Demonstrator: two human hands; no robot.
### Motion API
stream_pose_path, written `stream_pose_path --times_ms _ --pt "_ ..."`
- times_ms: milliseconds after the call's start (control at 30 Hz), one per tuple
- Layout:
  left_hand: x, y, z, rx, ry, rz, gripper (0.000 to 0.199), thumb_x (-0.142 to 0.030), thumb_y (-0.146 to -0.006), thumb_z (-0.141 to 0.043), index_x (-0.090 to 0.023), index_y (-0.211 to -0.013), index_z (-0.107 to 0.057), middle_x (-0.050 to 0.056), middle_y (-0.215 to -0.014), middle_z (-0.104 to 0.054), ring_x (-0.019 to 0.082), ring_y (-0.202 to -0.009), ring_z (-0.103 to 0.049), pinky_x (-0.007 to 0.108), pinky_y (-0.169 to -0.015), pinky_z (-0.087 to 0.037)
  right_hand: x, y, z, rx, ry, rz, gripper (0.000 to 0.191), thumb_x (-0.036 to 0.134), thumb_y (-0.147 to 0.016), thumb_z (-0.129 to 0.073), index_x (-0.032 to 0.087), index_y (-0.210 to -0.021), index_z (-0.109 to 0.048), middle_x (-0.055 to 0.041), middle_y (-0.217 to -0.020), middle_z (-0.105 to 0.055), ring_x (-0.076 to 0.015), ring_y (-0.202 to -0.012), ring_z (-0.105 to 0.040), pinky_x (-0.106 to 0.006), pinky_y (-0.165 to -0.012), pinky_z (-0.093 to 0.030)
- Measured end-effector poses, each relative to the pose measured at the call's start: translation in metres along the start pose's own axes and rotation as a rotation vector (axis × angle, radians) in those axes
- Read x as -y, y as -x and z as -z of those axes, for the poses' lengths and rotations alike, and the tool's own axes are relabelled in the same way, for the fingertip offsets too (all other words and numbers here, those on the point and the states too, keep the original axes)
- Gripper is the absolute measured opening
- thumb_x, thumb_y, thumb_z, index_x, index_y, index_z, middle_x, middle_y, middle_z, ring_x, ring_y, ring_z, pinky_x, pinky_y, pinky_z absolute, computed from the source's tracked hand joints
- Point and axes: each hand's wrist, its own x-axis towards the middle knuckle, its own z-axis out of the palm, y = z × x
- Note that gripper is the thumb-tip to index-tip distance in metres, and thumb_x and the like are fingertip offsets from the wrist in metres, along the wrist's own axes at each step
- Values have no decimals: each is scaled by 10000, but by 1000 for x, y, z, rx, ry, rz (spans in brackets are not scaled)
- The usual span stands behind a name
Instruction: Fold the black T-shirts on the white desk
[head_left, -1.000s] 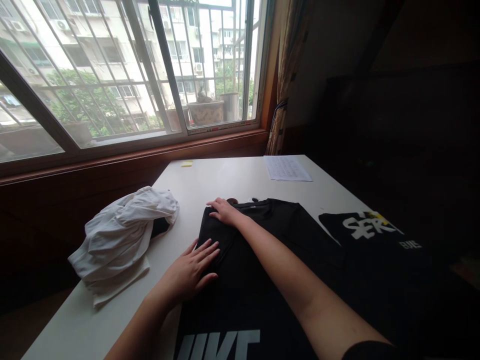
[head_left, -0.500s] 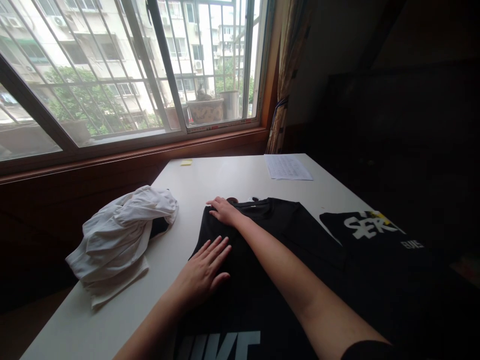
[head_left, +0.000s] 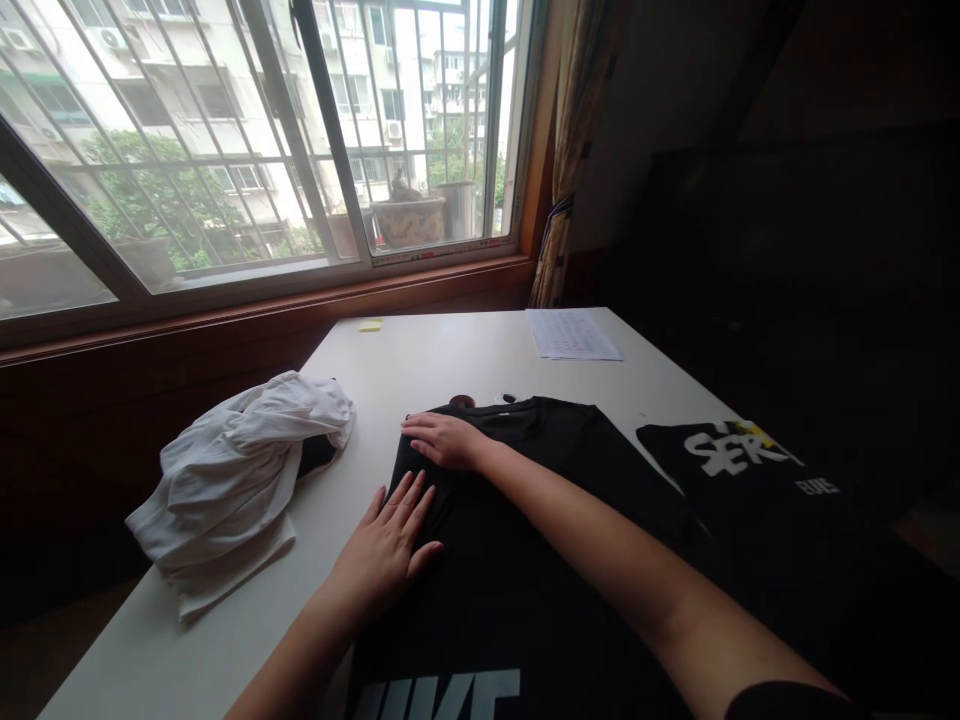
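A black T-shirt (head_left: 510,540) lies spread on the white table (head_left: 442,350), its collar toward the window and pale block letters near the bottom of the view. My left hand (head_left: 390,545) rests flat on the shirt's left edge, fingers spread. Farther up, my right hand (head_left: 444,440) lies palm down on the left shoulder of the shirt, its fingers stretched to the left. My right forearm crosses over the shirt's middle. The lower part of the shirt runs out of view and into shadow.
A crumpled white garment (head_left: 232,480) lies on the table's left side. Another dark garment with white lettering (head_left: 727,450) is at the right. Printed paper (head_left: 574,333) and a yellow note (head_left: 370,325) lie at the far edge. Small round objects (head_left: 508,398) sit beyond the collar.
My left hand has slid a little left, toward the shirt's edge. My right hand has shifted slightly down and left on the shoulder. The shirt's left shoulder looks slightly rearranged.
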Motion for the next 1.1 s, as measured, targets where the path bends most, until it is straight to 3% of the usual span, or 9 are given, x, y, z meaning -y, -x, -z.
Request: stream_pose_path --times_ms 133,267,433,600,700,800,900,1100 --pt "-8 7 -6 -11 1 49 704 -618 -1019 -351 -245 -1607 -248 128 -1664 -215 364 -1527 -227 649 -1184 -271 -1 2 -8 156 49 -57 491 401 -1023 -498 242 -1488 -498 -76 -1585 -433 -267 -1491 -348 -496 -1222 -279" --pt "-11 8 -5 -6 18 59 717 -628 -1011 -364 -261 -1612 -229 118 -1669 -213 368 -1526 -226 647 -1193 -249 -12 -4 -10 141 89 -184 517 464 -1026 -475 274 -1507 -472 -58 -1611 -380 -280 -1507 -312 -515 -1237 -225" --pt "-9 5 -2 13 14 63 726 -650 -1005 -345 -249 -1604 -259 123 -1667 -211 365 -1526 -229 659 -1184 -257 -15 -8 -11 138 133 -212 513 443 -1033 -458 262 -1513 -458 -65 -1608 -384 -282 -1506 -312 -528 -1235 -224" --pt "-7 4 -3 -18 1 51 723 -651 -1002 -360 -256 -1600 -272 122 -1663 -230 368 -1524 -233 650 -1184 -269 -8 -4 -7 28 166 -190 466 328 -1015 -507 178 -1455 -531 -139 -1539 -482 -296 -1476 -373 -534 -1216 -278" --pt "-6 5 -2 -4 -3 46 731 -661 -999 -356 -258 -1602 -265 120 -1663 -229 361 -1525 -235 640 -1185 -277 -3 8 6 -63 113 -171 451 295 -1019 -484 136 -1436 -549 -158 -1509 -517 -278 -1464 -397 -502 -1213 -313" --pt "-5 5 -2 1 2 47 735 -664 -997 -356 -266 -1606 -250 114 -1668 -211 356 -1529 -225 638 -1189 -272 -3 35 32 -149 35 -201 452 298 -1035 -425 152 -1447 -542 -141 -1514 -517 -252 -1450 -422 -491 -1215 -332" --pt "-4 6 -1 -3 13 51 731 -658 -999 -363 -263 -1604 -255 114 -1666 -214 360 -1528 -226 642 -1185 -277 -7 79 66 -199 59 -317 473 338 -1042 -380 183 -1462 -531 -118 -1523 -511 -256 -1440 -436 -504 -1218 -339" --pt "-4 2 13 23 17 85 678 -665 -1000 -359 -239 -1518 -457 116 -1604 -368 375 -1475 -351 664 -1150 -329 -13 187 121 -107 334 -641 563 407 -1035 -301 173 -1526 -447 -104 -1570 -452 -265 -1458 -406 -478 -1234 -323"
